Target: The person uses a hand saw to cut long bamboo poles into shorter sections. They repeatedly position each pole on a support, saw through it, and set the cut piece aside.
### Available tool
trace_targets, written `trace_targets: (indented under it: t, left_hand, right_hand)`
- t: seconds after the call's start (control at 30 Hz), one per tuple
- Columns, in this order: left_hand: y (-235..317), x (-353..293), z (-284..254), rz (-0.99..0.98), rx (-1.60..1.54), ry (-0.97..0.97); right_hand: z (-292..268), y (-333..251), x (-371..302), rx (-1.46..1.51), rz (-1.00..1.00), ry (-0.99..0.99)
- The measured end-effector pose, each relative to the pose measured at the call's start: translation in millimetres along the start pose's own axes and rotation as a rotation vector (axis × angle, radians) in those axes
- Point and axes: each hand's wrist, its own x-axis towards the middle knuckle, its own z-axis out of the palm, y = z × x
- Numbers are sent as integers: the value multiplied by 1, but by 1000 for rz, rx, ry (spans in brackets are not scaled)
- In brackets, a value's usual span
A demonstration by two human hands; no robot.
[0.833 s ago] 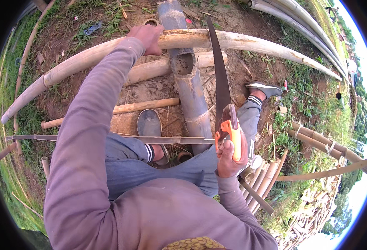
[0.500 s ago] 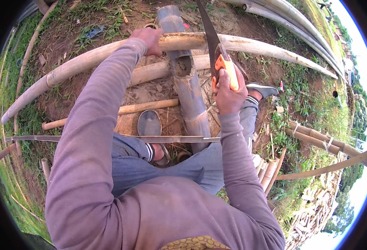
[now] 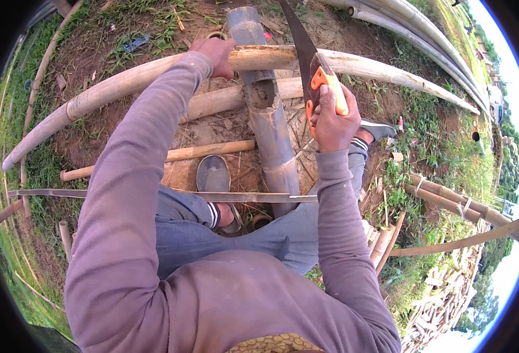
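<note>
My right hand (image 3: 335,117) is closed round the orange handle of a hand saw (image 3: 302,44). The dark blade points away from me and crosses a long pale bamboo pole (image 3: 265,57). My left hand (image 3: 214,56) grips that pole, left of the blade, with its fingers partly hidden. The pole lies across a thick grey bamboo post (image 3: 271,135) that has a notch cut in it. Behind the notch another bamboo pole (image 3: 215,101) passes crosswise, lower down.
A thinner bamboo stick (image 3: 209,150) lies nearer my feet, beside my shoe (image 3: 214,173). A flat strip (image 3: 241,196) crosses in front of my legs. Several long poles (image 3: 415,47) lie at the far right. Tied bamboo (image 3: 448,197) and a heap of cut pieces (image 3: 442,300) are on the right.
My right hand and the saw have moved slightly right and toward me. My left hand keeps its hold on the pole.
</note>
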Motion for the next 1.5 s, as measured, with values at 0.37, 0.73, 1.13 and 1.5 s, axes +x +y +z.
trace_targets:
  t: [0.37, 0.73, 1.13, 1.5]
  left_hand:
    - [11, -6, 19, -46, 40, 123]
    - [1, -1, 8, -18, 44, 70]
    - [4, 1, -12, -34, 51, 36]
    - [15, 5, 11, -14, 29, 97]
  right_hand:
    - [-2, 3, -23, 134, -33, -5]
    - [-68, -29, -178, -163, 8, 99]
    - [-13, -13, -38, -108, -4, 62]
    - [7, 3, -4, -279, -149, 113]
